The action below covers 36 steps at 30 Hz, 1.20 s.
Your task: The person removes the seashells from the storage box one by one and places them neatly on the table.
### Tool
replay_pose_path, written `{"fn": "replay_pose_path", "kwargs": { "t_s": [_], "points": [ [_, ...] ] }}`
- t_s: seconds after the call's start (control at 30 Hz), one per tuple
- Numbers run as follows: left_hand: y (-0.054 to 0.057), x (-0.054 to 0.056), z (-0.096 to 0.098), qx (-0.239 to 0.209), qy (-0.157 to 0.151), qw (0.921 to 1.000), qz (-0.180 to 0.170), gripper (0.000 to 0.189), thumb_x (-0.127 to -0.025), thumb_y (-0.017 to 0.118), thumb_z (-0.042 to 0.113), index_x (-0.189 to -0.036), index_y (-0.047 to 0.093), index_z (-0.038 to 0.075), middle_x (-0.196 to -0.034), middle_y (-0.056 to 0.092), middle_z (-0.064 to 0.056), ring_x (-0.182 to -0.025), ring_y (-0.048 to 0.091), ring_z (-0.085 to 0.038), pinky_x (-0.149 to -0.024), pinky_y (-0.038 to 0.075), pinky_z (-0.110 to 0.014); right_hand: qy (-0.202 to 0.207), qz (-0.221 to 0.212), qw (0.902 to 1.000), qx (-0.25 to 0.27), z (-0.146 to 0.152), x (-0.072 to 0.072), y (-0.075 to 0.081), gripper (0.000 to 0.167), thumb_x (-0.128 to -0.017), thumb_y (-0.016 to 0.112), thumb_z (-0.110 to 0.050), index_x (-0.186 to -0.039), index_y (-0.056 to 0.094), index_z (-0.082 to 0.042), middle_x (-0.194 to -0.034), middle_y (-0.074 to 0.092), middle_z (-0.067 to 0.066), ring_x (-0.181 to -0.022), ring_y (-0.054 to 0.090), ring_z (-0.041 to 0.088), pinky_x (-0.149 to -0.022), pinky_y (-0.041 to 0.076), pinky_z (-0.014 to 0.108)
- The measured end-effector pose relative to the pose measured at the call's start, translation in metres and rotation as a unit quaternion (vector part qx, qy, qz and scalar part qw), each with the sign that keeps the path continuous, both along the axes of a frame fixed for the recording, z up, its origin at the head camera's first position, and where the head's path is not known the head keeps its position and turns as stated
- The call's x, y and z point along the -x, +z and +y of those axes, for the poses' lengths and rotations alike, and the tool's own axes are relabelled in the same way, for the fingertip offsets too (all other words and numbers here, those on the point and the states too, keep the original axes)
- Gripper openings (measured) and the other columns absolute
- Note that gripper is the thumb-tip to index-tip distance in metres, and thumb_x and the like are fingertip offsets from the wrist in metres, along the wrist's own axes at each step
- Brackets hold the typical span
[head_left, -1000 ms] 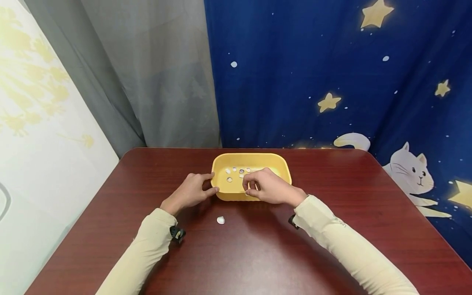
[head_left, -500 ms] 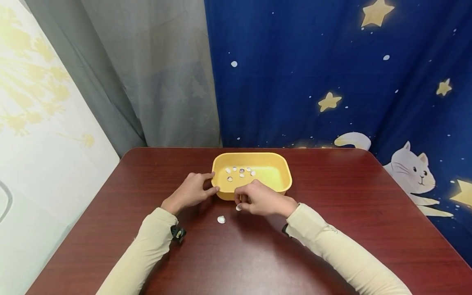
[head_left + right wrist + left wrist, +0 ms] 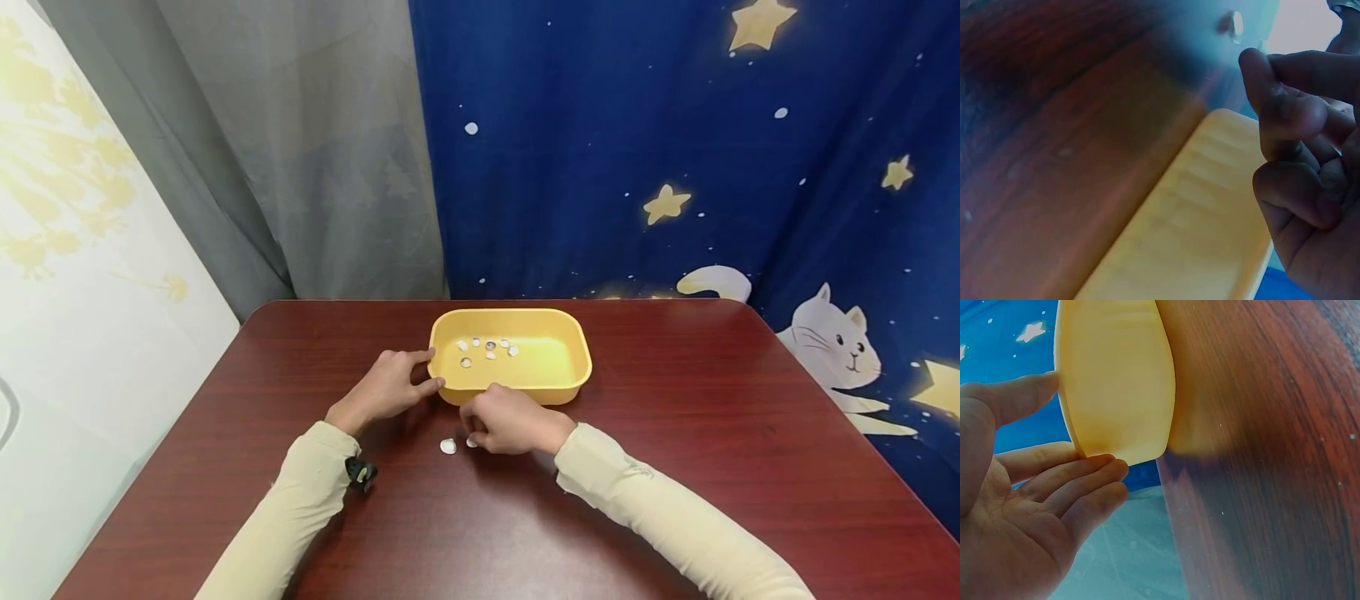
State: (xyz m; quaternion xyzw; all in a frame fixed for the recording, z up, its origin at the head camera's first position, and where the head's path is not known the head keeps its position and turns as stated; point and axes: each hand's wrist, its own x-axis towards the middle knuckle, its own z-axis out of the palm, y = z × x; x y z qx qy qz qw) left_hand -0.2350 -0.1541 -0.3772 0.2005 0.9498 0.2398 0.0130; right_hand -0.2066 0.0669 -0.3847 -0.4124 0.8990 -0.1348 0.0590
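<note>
Reddish tabletop [image 3: 637,517]: only head view showed the tray's [image 3: 551,367] shells [image 3: 491,345]; straight-fingered left hand [image 3: 386,385] touched it, right hand [image 3: 507,420] pinched another shell [image 3: 471,443].

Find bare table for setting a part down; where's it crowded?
Free: table between the yellow tray, right sleeve and table's right edge; near patch from right sleeve to left sleeve; tray's right end.
Crowded: tray's left and middle, small pieces inside, left grip on its end; just in front, right grip beside a loose white piece.
</note>
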Motion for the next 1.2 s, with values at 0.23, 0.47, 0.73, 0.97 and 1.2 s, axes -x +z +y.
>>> {"fn": "replay_pose_path", "kwargs": {
  "t_s": [0.23, 0.47, 0.73, 0.97, 1.2],
  "points": [
    [-0.001, 0.0, 0.0, 0.001, -0.002, 0.9999, 0.01, 0.06, -0.094, 0.069, 0.033, -0.14, 0.056, -0.003, -0.137, 0.063, -0.021, -0.117, 0.066, -0.028, -0.099, 0.054, -0.046, 0.002, 0.009, 0.9997, -0.024, -0.007, 0.002, -0.009, 0.016, -0.087, 0.074, -0.017, -0.073, 0.067, -0.02, -0.062, 0.06, -0.011, -0.056, 0.051, 0.003, -0.055, 0.042, 0.018],
    [0.0, 0.001, -0.002, 0.006, 0.001, 1.0, 0.006, 0.06, -0.094, 0.07, 0.033, -0.14, 0.056, -0.003, -0.136, 0.063, -0.022, -0.108, 0.067, -0.025, -0.093, 0.055, -0.041, -0.003, 0.009, 0.9994, -0.034, -0.011, 0.004, -0.012, 0.016, -0.087, 0.074, -0.017, -0.073, 0.068, -0.021, -0.063, 0.06, -0.012, -0.057, 0.051, 0.004, -0.057, 0.043, 0.018],
    [0.003, 0.0, -0.001, 0.012, -0.005, 0.9998, 0.013, 0.059, -0.093, 0.07, 0.033, -0.139, 0.057, -0.004, -0.134, 0.065, -0.022, -0.097, 0.066, -0.025, -0.084, 0.053, -0.036, -0.015, -0.004, 0.9995, -0.026, -0.013, 0.003, -0.015, 0.016, -0.087, 0.075, -0.018, -0.073, 0.068, -0.021, -0.063, 0.06, -0.012, -0.058, 0.052, 0.004, -0.054, 0.042, 0.019],
    [0.001, 0.0, -0.001, 0.014, -0.006, 0.9998, 0.009, 0.06, -0.094, 0.069, 0.033, -0.139, 0.057, -0.004, -0.136, 0.064, -0.022, -0.103, 0.067, -0.026, -0.091, 0.055, -0.04, -0.022, -0.008, 0.9993, -0.028, -0.013, 0.002, -0.017, 0.014, -0.087, 0.075, -0.02, -0.075, 0.069, -0.021, -0.064, 0.06, -0.012, -0.058, 0.052, 0.005, -0.056, 0.043, 0.019],
    [0.0, 0.002, -0.001, 0.017, -0.004, 0.9998, 0.013, 0.06, -0.094, 0.069, 0.033, -0.139, 0.057, -0.004, -0.135, 0.064, -0.022, -0.1, 0.066, -0.025, -0.089, 0.055, -0.039, -0.019, 0.003, 0.9996, -0.023, -0.012, 0.004, -0.015, 0.012, -0.088, 0.075, -0.021, -0.077, 0.07, -0.02, -0.066, 0.062, -0.012, -0.06, 0.053, 0.005, -0.058, 0.045, 0.019]
  ]
}}
